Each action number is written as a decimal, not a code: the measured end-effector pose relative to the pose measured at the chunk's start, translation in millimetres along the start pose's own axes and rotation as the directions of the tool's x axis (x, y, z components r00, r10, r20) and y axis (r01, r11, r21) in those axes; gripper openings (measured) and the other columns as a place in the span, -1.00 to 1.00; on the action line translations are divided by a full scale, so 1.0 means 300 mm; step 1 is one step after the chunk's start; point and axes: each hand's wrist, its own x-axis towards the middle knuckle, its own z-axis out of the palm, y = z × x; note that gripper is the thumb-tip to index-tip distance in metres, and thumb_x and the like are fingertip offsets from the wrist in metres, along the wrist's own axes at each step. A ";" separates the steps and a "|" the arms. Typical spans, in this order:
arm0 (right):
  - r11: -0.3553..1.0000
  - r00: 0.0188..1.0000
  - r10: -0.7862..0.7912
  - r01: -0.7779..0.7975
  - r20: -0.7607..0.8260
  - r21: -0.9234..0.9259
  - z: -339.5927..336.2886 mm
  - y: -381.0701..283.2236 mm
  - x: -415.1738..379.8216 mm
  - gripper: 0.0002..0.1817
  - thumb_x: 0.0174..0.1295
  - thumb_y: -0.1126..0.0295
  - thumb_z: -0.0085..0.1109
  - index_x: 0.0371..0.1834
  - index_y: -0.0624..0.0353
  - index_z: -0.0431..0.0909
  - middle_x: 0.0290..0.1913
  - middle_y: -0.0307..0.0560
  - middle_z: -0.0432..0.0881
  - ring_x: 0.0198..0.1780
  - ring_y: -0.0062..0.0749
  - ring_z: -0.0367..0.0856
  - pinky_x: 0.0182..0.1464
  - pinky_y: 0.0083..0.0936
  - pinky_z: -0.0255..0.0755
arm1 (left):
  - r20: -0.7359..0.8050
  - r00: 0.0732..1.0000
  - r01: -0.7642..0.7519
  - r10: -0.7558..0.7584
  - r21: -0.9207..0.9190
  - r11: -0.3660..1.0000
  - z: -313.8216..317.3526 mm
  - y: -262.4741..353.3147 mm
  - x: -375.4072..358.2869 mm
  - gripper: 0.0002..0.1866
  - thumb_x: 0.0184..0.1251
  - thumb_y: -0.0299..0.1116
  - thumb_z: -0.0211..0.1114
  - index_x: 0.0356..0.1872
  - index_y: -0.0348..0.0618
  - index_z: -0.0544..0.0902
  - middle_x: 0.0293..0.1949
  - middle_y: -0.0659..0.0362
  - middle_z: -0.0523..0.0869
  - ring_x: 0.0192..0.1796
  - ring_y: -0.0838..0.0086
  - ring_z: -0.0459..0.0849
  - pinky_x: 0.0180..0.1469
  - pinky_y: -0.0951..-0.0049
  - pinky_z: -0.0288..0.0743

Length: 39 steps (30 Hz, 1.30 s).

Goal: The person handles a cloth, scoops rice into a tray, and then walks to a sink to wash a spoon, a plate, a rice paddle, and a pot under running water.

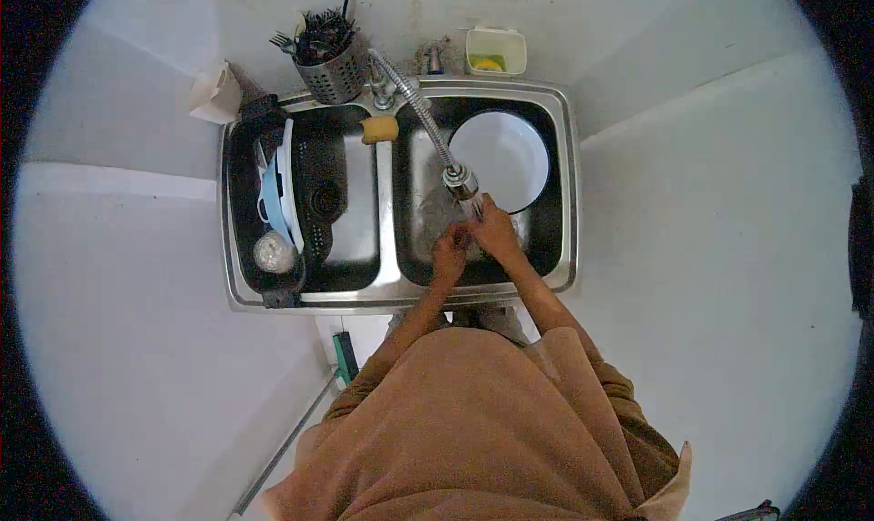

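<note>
My left hand and my right hand are close together in the right basin, under the sprayer head of a coiled spring faucet. Water runs down onto them. The fingers of both hands are curled in toward each other; whatever they grip, if anything, is too small and blurred to name. Just beyond my right hand sits a large white bowl with a dark rim.
A dish rack with white and light-blue dishes and a clear rounded item fills the left basin's side. A yellow sponge rests on the divider. Behind stand a metal cutlery holder and a pale square container.
</note>
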 end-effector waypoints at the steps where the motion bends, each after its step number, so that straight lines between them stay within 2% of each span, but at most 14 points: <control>1: 1.000 0.999 0.024 -0.024 0.048 -0.002 0.006 0.016 0.012 -0.30 -0.13 0.17 0.26 0.12 0.26 0.29 0.01 0.21 0.44 -0.02 0.11 0.45 0.05 -0.16 0.33 | 0.008 0.993 0.114 -0.114 0.029 0.993 -0.001 0.024 -0.001 -0.87 0.14 -0.55 0.14 -0.27 -0.25 0.54 -0.42 0.17 0.61 -0.43 0.56 0.52 -0.34 0.52 0.41; 4: 0.954 0.956 -0.292 0.288 -0.033 -0.083 0.028 0.075 0.050 -0.60 0.00 0.34 0.08 -0.11 0.35 0.39 -0.24 0.33 0.50 -0.16 0.18 0.47 -0.11 -0.11 0.36 | -0.002 0.993 -0.119 0.119 -0.117 0.986 0.004 -0.081 0.028 -0.91 0.17 -0.51 0.14 -0.30 -0.22 0.54 -0.44 0.18 0.60 -0.43 0.56 0.53 -0.35 0.52 0.40; 7: 0.926 0.942 -0.332 0.316 -0.048 -0.205 -0.001 0.067 0.058 -0.70 0.05 0.37 0.00 -0.19 0.36 0.43 -0.34 0.28 0.52 -0.27 0.17 0.49 -0.20 -0.10 0.38 | 0.088 0.994 0.065 -0.069 0.044 0.997 -0.004 -0.081 0.035 -0.95 0.20 -0.50 0.11 -0.34 -0.21 0.52 -0.49 0.25 0.54 -0.46 0.57 0.47 -0.36 0.55 0.37; 10: 0.856 0.878 -0.471 0.479 0.088 -0.194 -0.040 0.023 0.093 -0.75 0.04 0.35 0.00 -0.32 0.34 0.45 -0.43 0.23 0.53 -0.36 0.16 0.50 -0.28 -0.11 0.39 | 0.116 0.990 0.102 -0.082 -0.181 0.978 -0.004 -0.057 0.037 -0.96 0.21 -0.52 0.07 -0.36 -0.19 0.50 -0.54 0.30 0.48 -0.50 0.57 0.40 -0.37 0.57 0.35; 13: 0.917 0.902 -0.346 0.383 0.259 -0.108 -0.049 0.020 0.108 -0.52 -0.25 0.22 0.27 -0.19 0.17 0.51 -0.32 0.16 0.57 -0.27 0.00 0.56 -0.13 -0.26 0.45 | 0.080 0.995 -0.024 0.060 -0.391 0.920 0.046 -0.264 0.095 -0.95 0.21 -0.55 0.05 -0.36 -0.18 0.48 -0.52 0.31 0.46 -0.48 0.60 0.37 -0.34 0.59 0.33; 16: 0.858 0.881 -0.392 0.454 0.264 -0.240 -0.074 -0.015 0.099 -0.77 0.05 0.33 0.00 -0.40 0.31 0.46 -0.45 0.24 0.53 -0.37 0.15 0.51 -0.32 -0.09 0.39 | 0.053 0.997 -0.013 0.050 -0.547 0.837 0.043 -0.236 0.097 -0.95 0.22 -0.55 0.03 -0.38 -0.18 0.45 -0.49 0.29 0.45 -0.42 0.62 0.36 -0.31 0.61 0.31; 19: 0.885 0.899 -0.437 0.434 0.025 -0.170 -0.044 -0.002 0.089 -0.78 0.06 0.33 0.01 -0.40 0.31 0.46 -0.46 0.23 0.53 -0.36 0.14 0.52 -0.33 -0.09 0.38 | 0.011 1.000 0.009 -0.010 0.084 0.996 -0.015 -0.002 0.044 -0.96 0.25 -0.53 0.02 -0.39 -0.20 0.43 -0.51 0.28 0.43 -0.41 0.63 0.36 -0.31 0.61 0.30; 22: 0.839 0.848 -0.528 0.514 -0.039 -0.180 0.015 0.064 0.089 -0.79 0.07 0.34 0.02 -0.39 0.30 0.47 -0.45 0.24 0.53 -0.36 0.13 0.52 -0.33 -0.09 0.37 | -0.081 0.991 -0.120 0.105 -0.216 0.969 0.041 -0.177 0.085 -0.92 0.28 -0.45 0.05 -0.38 -0.22 0.43 -0.54 0.27 0.44 -0.46 0.59 0.40 -0.36 0.57 0.33; 26: 0.898 0.925 -0.324 0.367 0.198 -0.244 0.028 0.085 0.121 -0.77 0.07 0.31 0.05 -0.37 0.29 0.47 -0.44 0.24 0.53 -0.34 0.11 0.52 -0.31 -0.11 0.37 | 0.049 0.998 -0.040 0.048 -0.163 0.986 0.011 -0.238 0.098 -0.88 0.25 -0.39 0.11 -0.32 -0.23 0.46 -0.54 0.25 0.47 -0.48 0.54 0.43 -0.36 0.55 0.37; 28: 0.854 0.892 -0.344 0.427 0.293 -0.298 -0.015 0.059 0.107 -0.76 0.07 0.29 0.06 -0.36 0.28 0.46 -0.44 0.24 0.52 -0.34 0.11 0.51 -0.30 -0.12 0.37 | 0.118 0.992 0.019 0.044 -0.483 0.876 -0.004 -0.219 0.085 -0.88 0.23 -0.39 0.13 -0.32 -0.23 0.46 -0.53 0.23 0.49 -0.47 0.52 0.45 -0.36 0.53 0.38; 31: 0.899 0.927 -0.363 0.374 0.089 -0.227 0.050 0.099 0.110 -0.74 0.04 0.27 0.09 -0.38 0.29 0.44 -0.46 0.21 0.51 -0.34 0.12 0.50 -0.29 -0.11 0.36 | 0.120 0.987 -0.101 0.104 -0.029 0.994 -0.004 -0.139 0.071 -0.89 0.21 -0.42 0.12 -0.31 -0.24 0.48 -0.52 0.22 0.50 -0.47 0.51 0.45 -0.37 0.49 0.38; 34: 0.883 0.891 -0.429 0.448 0.146 -0.137 -0.020 0.010 0.068 -0.75 0.04 0.29 0.07 -0.39 0.30 0.43 -0.47 0.20 0.51 -0.34 0.13 0.48 -0.29 -0.10 0.35 | -0.016 0.992 -0.122 0.122 -0.266 0.956 0.025 -0.083 0.057 -0.87 0.18 -0.41 0.13 -0.30 -0.24 0.51 -0.52 0.19 0.52 -0.47 0.51 0.46 -0.38 0.44 0.37; 37: 0.867 0.876 -0.452 0.476 0.169 -0.149 0.023 0.125 0.109 -0.78 0.04 0.32 0.05 -0.38 0.29 0.41 -0.46 0.20 0.51 -0.32 0.13 0.48 -0.27 -0.10 0.34 | 0.029 0.992 -0.129 0.126 0.135 0.982 0.016 -0.319 0.127 -0.81 0.24 -0.30 0.11 -0.29 -0.21 0.54 -0.54 0.20 0.53 -0.49 0.54 0.46 -0.38 0.46 0.38; 39: 0.836 0.850 -0.518 0.526 0.092 -0.154 0.034 0.145 0.119 -0.79 0.04 0.35 0.02 -0.38 0.29 0.41 -0.45 0.21 0.51 -0.30 0.13 0.48 -0.25 -0.10 0.34 | 0.106 0.976 -0.206 0.187 0.201 0.958 -0.024 -0.183 0.083 -0.77 0.29 -0.23 0.06 -0.33 -0.20 0.53 -0.57 0.22 0.51 -0.50 0.55 0.45 -0.39 0.48 0.37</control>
